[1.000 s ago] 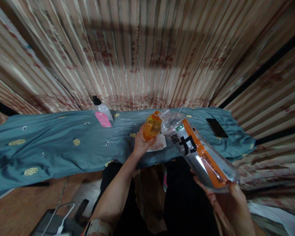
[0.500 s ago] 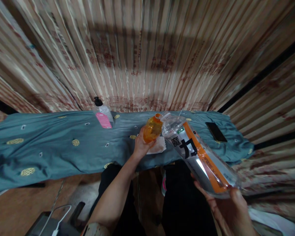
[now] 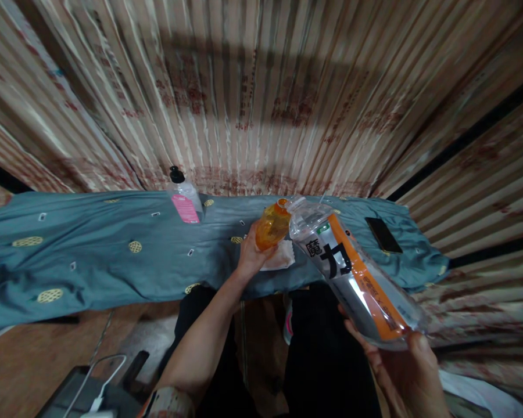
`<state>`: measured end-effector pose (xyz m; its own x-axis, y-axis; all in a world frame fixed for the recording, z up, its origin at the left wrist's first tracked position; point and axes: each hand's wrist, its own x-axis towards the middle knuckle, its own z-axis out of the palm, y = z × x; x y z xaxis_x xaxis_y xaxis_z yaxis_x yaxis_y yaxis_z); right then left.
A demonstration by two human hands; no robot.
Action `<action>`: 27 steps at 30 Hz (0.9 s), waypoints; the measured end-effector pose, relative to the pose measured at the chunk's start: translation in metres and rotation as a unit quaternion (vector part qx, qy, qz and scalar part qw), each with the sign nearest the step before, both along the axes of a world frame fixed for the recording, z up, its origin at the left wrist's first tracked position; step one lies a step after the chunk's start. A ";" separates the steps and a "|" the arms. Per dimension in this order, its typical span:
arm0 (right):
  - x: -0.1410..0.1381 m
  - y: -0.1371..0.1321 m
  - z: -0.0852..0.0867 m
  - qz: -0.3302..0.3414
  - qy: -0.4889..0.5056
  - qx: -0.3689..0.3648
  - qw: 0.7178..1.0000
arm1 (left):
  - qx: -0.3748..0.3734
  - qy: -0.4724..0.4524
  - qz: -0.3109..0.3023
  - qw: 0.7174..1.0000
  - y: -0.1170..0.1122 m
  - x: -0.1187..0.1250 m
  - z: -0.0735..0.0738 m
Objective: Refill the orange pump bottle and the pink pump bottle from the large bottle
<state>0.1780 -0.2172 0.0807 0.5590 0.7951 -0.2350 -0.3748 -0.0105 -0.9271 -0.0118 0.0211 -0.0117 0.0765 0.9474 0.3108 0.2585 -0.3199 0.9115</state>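
My left hand point(image 3: 249, 254) is wrapped round a small orange bottle point(image 3: 272, 225), held tilted just above the blue cloth point(image 3: 113, 255). My right hand point(image 3: 403, 366) grips the base of a large clear bottle point(image 3: 353, 273) with an orange stripe and black characters. That big bottle leans up and to the left, and its open mouth touches the orange bottle's mouth. A white tissue point(image 3: 282, 258) lies on the cloth under the orange bottle.
A clear pump bottle with a pink label point(image 3: 185, 197) stands at the back of the cloth. A black phone point(image 3: 383, 234) lies at the right end. Striped curtains hang behind. A dark box with a white cable point(image 3: 96, 396) sits on the floor, lower left.
Both hands keep the same hold with the bottle mouths together. The view has shifted slightly; the large bottle sits a little steeper.
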 end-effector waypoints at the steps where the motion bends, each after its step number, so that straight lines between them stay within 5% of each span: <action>1: 0.000 0.000 0.000 0.000 -0.001 -0.001 1.000 | 0.001 0.001 0.001 1.000 0.000 0.000 0.000; 27: -0.002 -0.004 0.005 -0.021 -0.005 -0.007 1.000 | -0.019 -0.037 -0.003 0.999 -0.005 0.004 0.002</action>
<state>0.1759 -0.2213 0.0858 0.5935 0.7682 -0.2400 -0.3663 -0.0077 -0.9305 -0.0078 0.0161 -0.0101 0.0611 0.9581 0.2799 0.1877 -0.2865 0.9395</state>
